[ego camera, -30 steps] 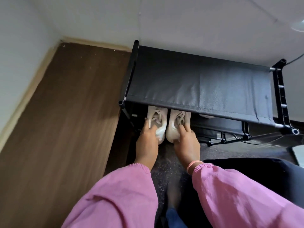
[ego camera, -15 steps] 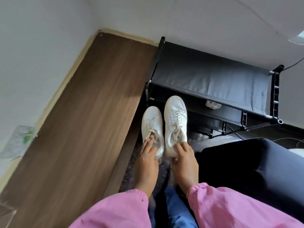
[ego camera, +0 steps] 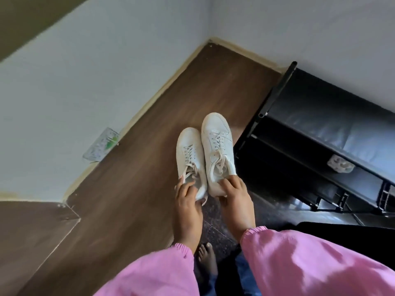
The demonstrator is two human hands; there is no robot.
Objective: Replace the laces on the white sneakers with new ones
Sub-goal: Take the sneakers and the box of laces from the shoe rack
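Head view: both hands have carried sneakers clear of rack.

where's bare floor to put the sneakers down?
Free: the brown wood floor, between the wall skirting on the left and the black shoe rack. Crowded: the dark strip beside the rack, taken by a bare foot. Left hand grips the left sneaker, right hand the right sneaker.
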